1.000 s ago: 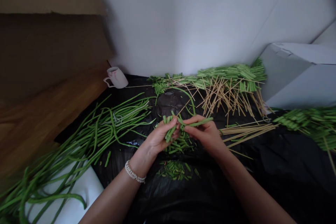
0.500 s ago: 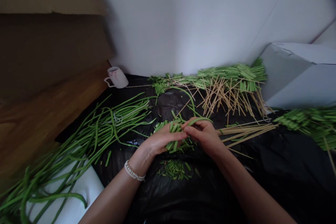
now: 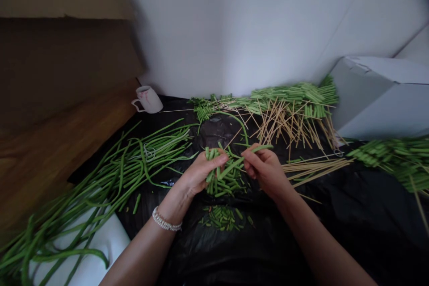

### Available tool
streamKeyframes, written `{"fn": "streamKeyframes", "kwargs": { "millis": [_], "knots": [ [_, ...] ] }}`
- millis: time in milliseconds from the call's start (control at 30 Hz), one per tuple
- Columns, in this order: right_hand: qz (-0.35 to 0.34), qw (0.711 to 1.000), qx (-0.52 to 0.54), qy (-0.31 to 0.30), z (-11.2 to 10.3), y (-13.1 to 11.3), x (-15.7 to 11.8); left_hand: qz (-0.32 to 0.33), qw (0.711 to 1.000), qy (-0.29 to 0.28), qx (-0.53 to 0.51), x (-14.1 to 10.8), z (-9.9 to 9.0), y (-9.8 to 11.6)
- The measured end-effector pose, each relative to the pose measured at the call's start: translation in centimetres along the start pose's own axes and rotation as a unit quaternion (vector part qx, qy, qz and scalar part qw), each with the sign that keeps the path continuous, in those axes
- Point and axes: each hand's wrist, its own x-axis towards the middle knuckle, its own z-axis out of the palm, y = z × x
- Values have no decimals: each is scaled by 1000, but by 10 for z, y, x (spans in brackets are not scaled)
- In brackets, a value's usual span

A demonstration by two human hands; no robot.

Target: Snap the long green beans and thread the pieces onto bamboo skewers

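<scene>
My left hand (image 3: 198,170) is closed round several short pieces of green long bean (image 3: 210,156), its thumb lying across them. In my right hand (image 3: 266,170) a longer length of bean (image 3: 263,148) is pinched between thumb and fingers, its tip pointing right. A bean piece (image 3: 231,168) slants across the gap between the hands; which hand holds it I cannot tell. Cut bean pieces (image 3: 231,185) lie heaped just beneath my hands. Nearer to me is a small pile of bean trimmings (image 3: 223,217).
Whole long beans (image 3: 115,176) spread on the left over a white surface (image 3: 110,241) and black plastic sheet (image 3: 197,250). Bean pieces on skewers (image 3: 295,94) are stacked at the wall. Bare skewers (image 3: 318,169), more beans (image 3: 395,154), a white box (image 3: 365,94) and a mug (image 3: 148,99) stand around.
My hands, close together before, have drawn apart, the right one moving slightly right with the bean. A bean piece now slants between them, and the left hand's pieces are more exposed.
</scene>
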Motion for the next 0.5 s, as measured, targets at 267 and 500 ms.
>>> {"fn": "streamKeyframes", "kwargs": {
  "millis": [267, 500],
  "knots": [
    [-54, 984, -168, -4, 7, -3, -3, 15, 984, -35, 174, -2, 6, -1],
    [-27, 999, -36, 27, -2, 0, -2, 37, 995, -12, 92, -3, 7, -4]
  ]
}}
